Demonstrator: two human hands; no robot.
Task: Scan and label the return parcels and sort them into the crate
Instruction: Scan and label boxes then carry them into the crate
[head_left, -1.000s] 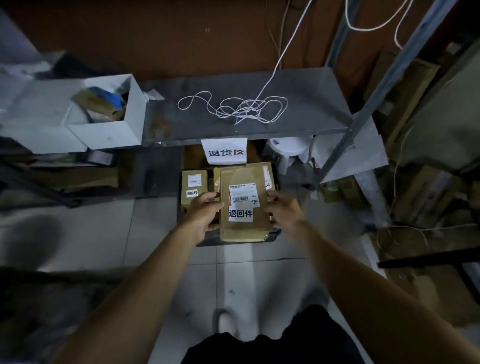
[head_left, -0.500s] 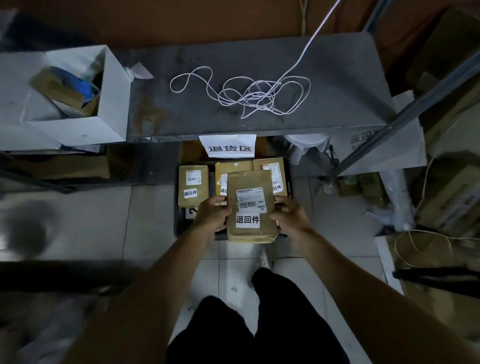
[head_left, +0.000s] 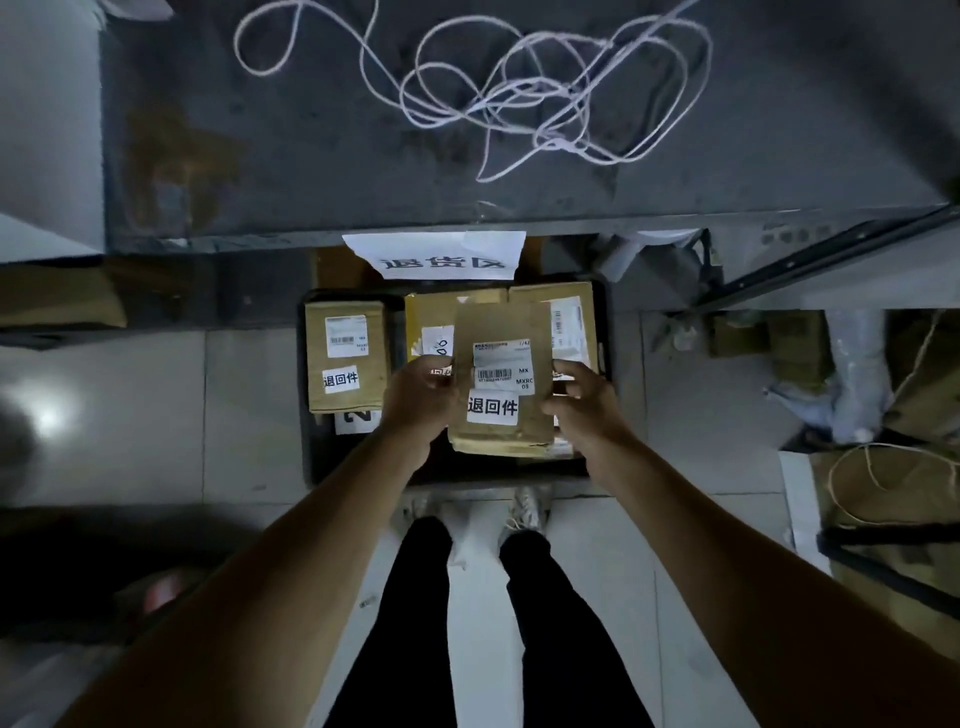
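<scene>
Labelled parcel (head_left: 501, 384) sits between both hands over the crate (head_left: 311, 452), long axis pointing away; left hand (head_left: 415, 400) pinches its left edge, right hand (head_left: 584, 402) fingers loosely curled beside the right edge, contact unclear.

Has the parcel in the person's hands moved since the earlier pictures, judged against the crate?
Yes. The parcel has gone forward and down, from the near rim of the crate to over the parcels inside.

A single head-worn camera looks almost straight down from standing height, facing forward over a dark grey metal shelf (head_left: 322, 156) at the top edge. The black plastic crate (head_left: 519, 467) on the tiled floor (head_left: 218, 415) sits mid-frame, near, with forearms reaching in from the bottom.
</scene>
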